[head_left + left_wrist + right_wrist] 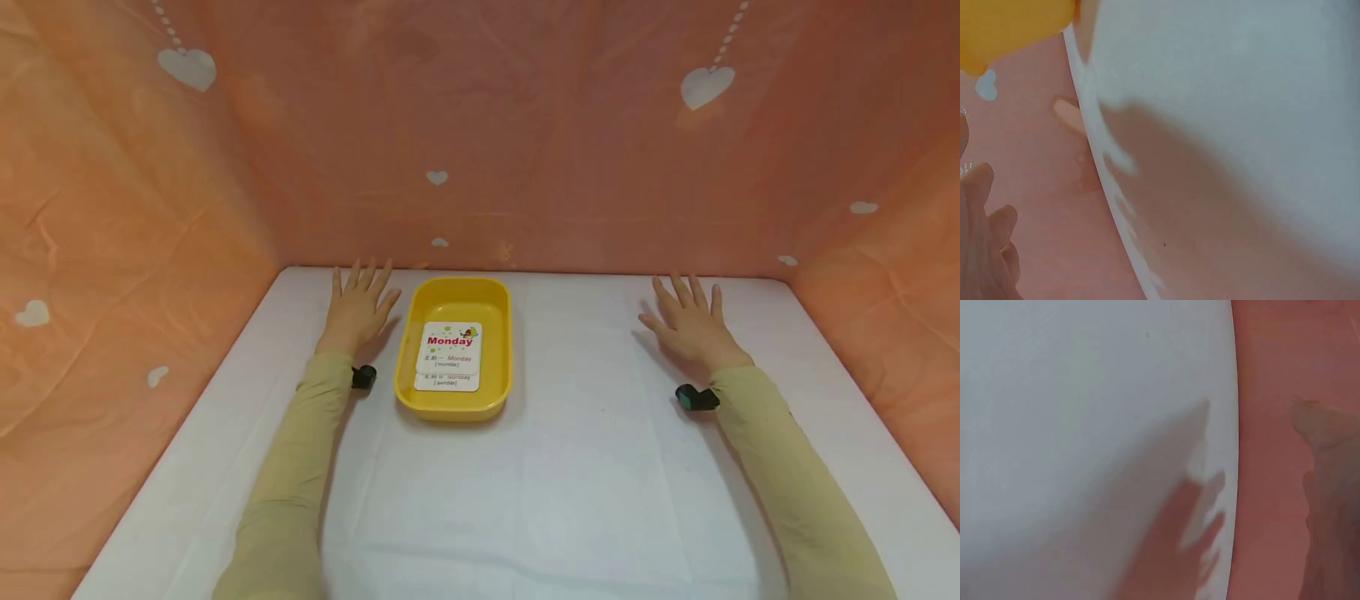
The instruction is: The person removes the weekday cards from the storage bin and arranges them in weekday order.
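Hands, the left hand (355, 317) and the right hand (692, 332), were well apart from each other, and the fingers of both were straight and spread. The left hand was near a yellow tray (497, 350), at about ten o'clock from it; the right hand was at three o'clock, farther away. Inside this tray, the "Monday" card (448, 348) lay partly over another white card (447, 385), whose edge showed towards six o'clock. The tray stood on the white counter (562, 483). At twelve o'clock, behind the counter, hung orange cloth (525, 125) with white hearts (187, 68).
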A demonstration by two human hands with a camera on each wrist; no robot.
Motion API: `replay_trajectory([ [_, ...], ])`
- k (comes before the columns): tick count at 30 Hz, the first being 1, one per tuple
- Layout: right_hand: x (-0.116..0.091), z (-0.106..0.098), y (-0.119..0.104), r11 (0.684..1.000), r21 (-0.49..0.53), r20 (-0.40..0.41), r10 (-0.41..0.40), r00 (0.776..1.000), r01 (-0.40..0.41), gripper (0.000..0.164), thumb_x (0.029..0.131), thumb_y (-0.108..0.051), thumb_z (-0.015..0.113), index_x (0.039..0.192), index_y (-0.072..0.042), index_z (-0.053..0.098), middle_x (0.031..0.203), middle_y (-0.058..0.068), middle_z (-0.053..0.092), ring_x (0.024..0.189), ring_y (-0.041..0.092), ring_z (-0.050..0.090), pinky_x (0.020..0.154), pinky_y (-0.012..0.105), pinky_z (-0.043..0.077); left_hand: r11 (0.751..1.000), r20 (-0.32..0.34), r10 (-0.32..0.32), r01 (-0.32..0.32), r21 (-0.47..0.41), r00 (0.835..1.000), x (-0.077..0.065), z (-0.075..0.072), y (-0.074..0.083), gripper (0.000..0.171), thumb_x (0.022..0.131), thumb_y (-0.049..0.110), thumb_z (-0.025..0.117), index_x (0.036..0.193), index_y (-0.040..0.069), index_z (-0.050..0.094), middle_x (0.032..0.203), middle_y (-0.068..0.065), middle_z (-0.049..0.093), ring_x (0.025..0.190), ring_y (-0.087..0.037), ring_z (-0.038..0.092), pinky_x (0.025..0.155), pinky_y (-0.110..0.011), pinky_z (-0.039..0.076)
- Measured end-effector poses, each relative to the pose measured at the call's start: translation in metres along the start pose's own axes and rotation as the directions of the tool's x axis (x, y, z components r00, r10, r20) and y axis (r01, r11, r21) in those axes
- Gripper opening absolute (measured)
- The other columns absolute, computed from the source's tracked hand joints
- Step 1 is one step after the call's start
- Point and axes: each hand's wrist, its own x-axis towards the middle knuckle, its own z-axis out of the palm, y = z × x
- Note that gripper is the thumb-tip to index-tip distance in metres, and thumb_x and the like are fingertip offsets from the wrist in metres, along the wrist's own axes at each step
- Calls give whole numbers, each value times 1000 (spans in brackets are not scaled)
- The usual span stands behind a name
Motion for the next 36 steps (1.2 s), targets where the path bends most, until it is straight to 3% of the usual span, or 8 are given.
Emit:
replay_trajectory([
  [10, 1, -12, -4, 1000, 13, 3, -13, 1000, 13, 78, 98, -57, 35, 154, -9, 8, 156, 25, -2, 140, 42, -14, 101, 58, -23, 1000, 10, 19, -18, -19, 1000, 0, -13, 1, 62, 103, 48, 29, 154, 14, 19, 157, -18, 11, 143, -39, 4, 110, -54, -8],
  [15, 2, -17, -8, 998, 39, -5, -58, 998, 58, 78, 98, -56, 36, 153, -7, 11, 154, 28, 1, 140, 46, -9, 105, 58, -18, 991, 34, 32, -27, -128, 999, -2, -27, 3, 61, 102, 45, 37, 150, 8, 29, 156, -22, 13, 142, -40, 3, 110, -53, -10],
  [19, 6, -22, -15, 986, 96, -85, -127, 988, 135, 73, 99, -46, 46, 150, 0, 22, 150, 32, 15, 138, 49, 6, 109, 59, -5, 970, 19, 38, -32, -241, 999, -5, -39, 4, 58, 100, 38, 47, 145, 2, 38, 151, -25, 26, 140, -41, 16, 112, -53, 4],
  [23, 8, -30, -28, 967, 186, -147, -149, 978, 175, 70, 96, -37, 56, 145, 5, 30, 147, 31, 26, 136, 47, 18, 108, 59, 12, 951, 44, 36, -20, -309, 998, -6, -49, 6, 58, 99, 36, 51, 144, 1, 38, 148, -24, 32, 136, -40, 27, 109, -53, 20],
  [27, 6, -38, -45, 945, 294, -126, -114, 985, 147, 73, 95, -38, 58, 147, 3, 27, 147, 26, 30, 134, 43, 27, 106, 58, 22, 943, 90, 33, -1, -333, 995, -8, -55, 11, 61, 98, 39, 52, 146, 4, 36, 148, -20, 34, 136, -38, 29, 109, -52, 23],
  [30, 5, -39, -56, 920, 361, -116, -118, 986, 153, 70, 95, -35, 58, 147, 0, 27, 144, 24, 35, 129, 41, 37, 102, 56, 30, 932, 109, 23, 18, -362, 994, -10, -57, 13, 62, 98, 40, 51, 146, 5, 36, 144, -21, 40, 129, -40, 39, 105, -53, 30],
  [36, 2, -42, -74, 843, 510, -120, -126, 985, 170, 60, 96, -31, 58, 145, -5, 34, 140, 21, 43, 122, 38, 49, 96, 55, 39, 859, 145, 9, 67, -508, 989, -14, -61, 18, 60, 98, 37, 54, 145, 5, 38, 138, -23, 46, 117, -43, 50, 97, -51, 40],
])
